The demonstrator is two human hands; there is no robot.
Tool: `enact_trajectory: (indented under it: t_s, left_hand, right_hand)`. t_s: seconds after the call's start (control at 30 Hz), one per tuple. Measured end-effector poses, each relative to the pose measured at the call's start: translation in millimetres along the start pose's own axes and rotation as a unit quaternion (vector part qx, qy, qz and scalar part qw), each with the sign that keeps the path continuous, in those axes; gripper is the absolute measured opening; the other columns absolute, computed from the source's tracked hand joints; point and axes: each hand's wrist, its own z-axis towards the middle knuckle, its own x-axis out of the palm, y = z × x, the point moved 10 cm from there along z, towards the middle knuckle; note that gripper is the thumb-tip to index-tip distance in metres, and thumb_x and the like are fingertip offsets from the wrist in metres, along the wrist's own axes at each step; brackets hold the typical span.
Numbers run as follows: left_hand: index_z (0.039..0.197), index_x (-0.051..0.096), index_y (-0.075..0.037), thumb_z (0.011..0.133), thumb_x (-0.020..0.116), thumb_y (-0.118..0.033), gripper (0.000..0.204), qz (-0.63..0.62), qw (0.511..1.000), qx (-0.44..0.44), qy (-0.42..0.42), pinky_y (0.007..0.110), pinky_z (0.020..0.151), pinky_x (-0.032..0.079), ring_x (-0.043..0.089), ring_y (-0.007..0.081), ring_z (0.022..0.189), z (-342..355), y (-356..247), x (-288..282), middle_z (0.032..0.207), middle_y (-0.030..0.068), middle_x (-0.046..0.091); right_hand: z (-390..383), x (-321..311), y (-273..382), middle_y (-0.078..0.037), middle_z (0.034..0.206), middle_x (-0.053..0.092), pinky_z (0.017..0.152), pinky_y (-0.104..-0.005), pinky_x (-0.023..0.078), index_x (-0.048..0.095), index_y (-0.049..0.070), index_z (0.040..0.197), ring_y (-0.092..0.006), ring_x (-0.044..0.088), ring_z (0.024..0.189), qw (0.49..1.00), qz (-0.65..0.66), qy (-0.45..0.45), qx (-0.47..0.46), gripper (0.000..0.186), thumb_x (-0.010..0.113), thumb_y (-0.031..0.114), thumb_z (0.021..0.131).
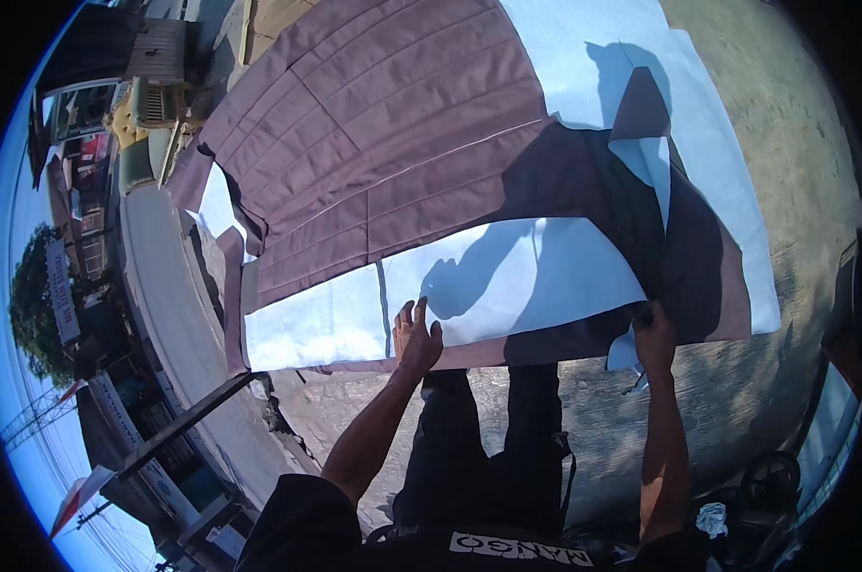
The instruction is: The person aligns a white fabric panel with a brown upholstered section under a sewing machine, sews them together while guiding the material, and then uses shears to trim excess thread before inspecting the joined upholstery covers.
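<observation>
A large mauve-brown fabric cover (421, 105) with stitched channels is spread out in front of me. Along its near side a flap is folded back, showing its pale white backing (326, 324). My left hand (417, 341) rests on that backing near the front edge, fingers apart. At the near right corner, my right hand (654, 338) has its fingers closed round the fabric's edge; the fingertips are partly hidden. A loose pointed flap (641, 110) stands up at the right, in front of more white backing (712, 133).
Beneath my legs lies rough concrete ground (355, 410). A dark bar (188, 419) runs from the cover's left corner. Further left are a road (164, 257), yellow tufted furniture (126, 129) and shopfronts. At the lower right are a dark wheel (770, 480) and a crumpled white piece (711, 520).
</observation>
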Motion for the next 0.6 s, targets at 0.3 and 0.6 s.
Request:
enact_trajectory:
  t_s: [0.3, 0.6]
  left_hand:
    - [0.16, 0.029, -0.016, 0.092, 0.07, -0.028, 0.08, -0.037, 0.994, -0.011, 0.099, 0.057, 0.115, 0.033, 0.027, 0.0407, 0.15, -60, 117, 57, 0.168, 0.015, 0.02]
    - [0.154, 0.037, -0.007, 0.088, 0.072, -0.018, 0.076, -0.065, 0.993, 0.017, 0.096, 0.051, 0.118, 0.033, 0.029, 0.044, 0.147, -60, 122, 52, 0.163, 0.0213, 0.026]
  right_hand:
    - [-31, -134, 45, -0.01, 0.108, 0.061, 0.076, -0.0453, 0.054, 0.071, 0.012, 0.118, -0.0311, 0.066, 0.097, 0.938, -0.147, -0.269, -0.161, 0.029, 0.061, 0.003, 0.093]
    - [-81, -118, -22, -0.015, 0.105, 0.072, 0.083, -0.0419, 0.054, 0.075, 0.016, 0.113, -0.0333, 0.07, 0.099, 0.953, 0.036, -0.289, 0.081, 0.022, 0.06, 0.015, 0.097]
